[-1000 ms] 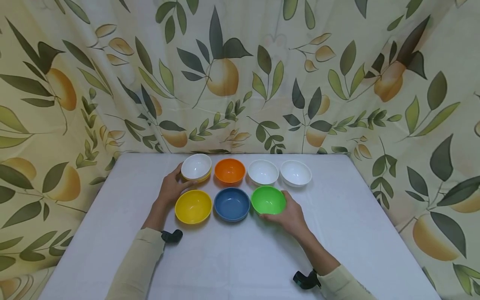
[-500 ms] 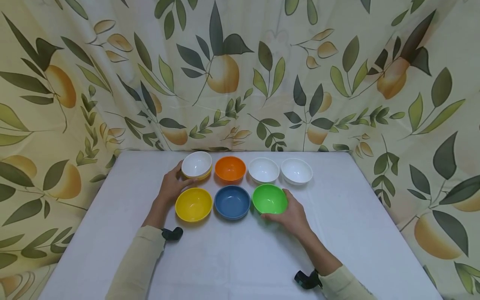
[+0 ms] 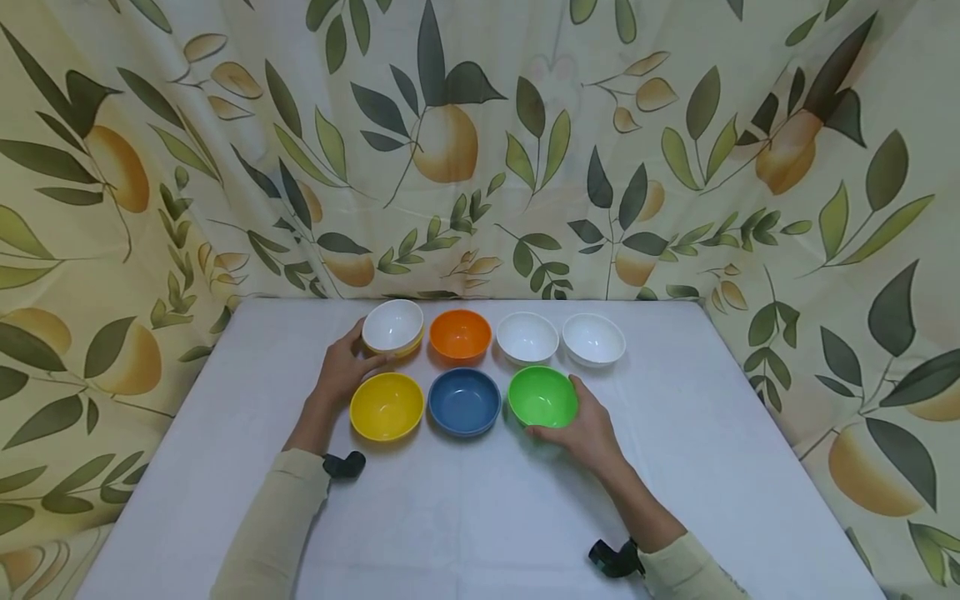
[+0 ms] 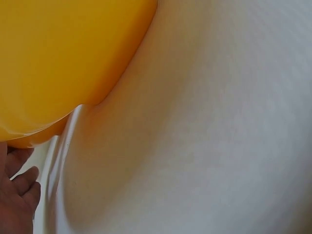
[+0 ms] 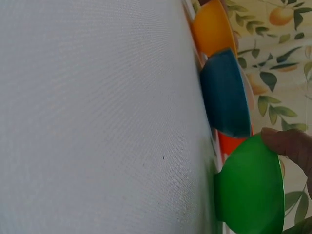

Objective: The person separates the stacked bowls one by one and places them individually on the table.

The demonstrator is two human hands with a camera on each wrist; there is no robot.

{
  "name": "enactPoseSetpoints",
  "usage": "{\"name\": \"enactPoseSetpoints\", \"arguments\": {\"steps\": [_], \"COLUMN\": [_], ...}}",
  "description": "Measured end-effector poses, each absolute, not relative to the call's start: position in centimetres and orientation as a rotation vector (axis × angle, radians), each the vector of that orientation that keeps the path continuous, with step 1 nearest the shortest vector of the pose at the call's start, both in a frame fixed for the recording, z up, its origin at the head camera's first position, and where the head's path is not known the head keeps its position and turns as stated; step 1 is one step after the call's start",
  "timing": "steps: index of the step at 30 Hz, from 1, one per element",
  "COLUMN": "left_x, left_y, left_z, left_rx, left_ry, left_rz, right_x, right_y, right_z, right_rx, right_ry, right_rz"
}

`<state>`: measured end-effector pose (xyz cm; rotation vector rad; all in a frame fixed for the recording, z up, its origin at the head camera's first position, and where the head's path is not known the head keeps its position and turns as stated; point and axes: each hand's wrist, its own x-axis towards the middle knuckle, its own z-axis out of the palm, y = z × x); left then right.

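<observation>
Left hand (image 3: 341,371): fingers curled round the white bowl (image 3: 393,326), which sits in a yellow one near the far edge of the surface (image 3: 465,500).
Right hand (image 3: 588,425): holds the green bowl (image 3: 542,397), thumb on its rim, beside the blue bowl (image 3: 464,402).
Right wrist view: shows the green bowl's outside and the thumb.
Left wrist view: mostly the front yellow bowl (image 4: 63,58), close up.

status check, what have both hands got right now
Left hand grips white bowl stacked on a yellow one. Right hand grips green bowl. Blue bowl close beside green, nothing blocking.
</observation>
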<state>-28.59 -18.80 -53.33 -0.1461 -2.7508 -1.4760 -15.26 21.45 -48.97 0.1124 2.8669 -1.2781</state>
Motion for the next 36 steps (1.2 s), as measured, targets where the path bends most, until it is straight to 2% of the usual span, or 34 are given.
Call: {"name": "enactPoseSetpoints", "arguments": {"steps": [10,15,26,36], "left_x": [-28.6,-28.6,-28.7,-28.7], "left_y": [-18.7,-18.8,-19.0,-18.8], "left_z": [-53.4,-53.3,-53.2,-53.2], "left_rx": [-0.129,-0.154,-0.158,-0.147], "left_ry": [-2.757,-2.751,-2.751,-2.747], "left_rz": [-1.5,-1.467,-1.476,-1.486], "right_x": [-14.6,-14.9,-17.9,-21.0], "right_y": [21.2,20.3,16.9,12.5], "right_z": [-46.6,-44.7,-41.1,-39.8], "right_rx": [0.16,0.091,-0.142,-0.241], "right_ry": [2.859,2.886,2.872,2.819], "right_rz": [-1.247,-1.31,-1.401,-1.37]}}
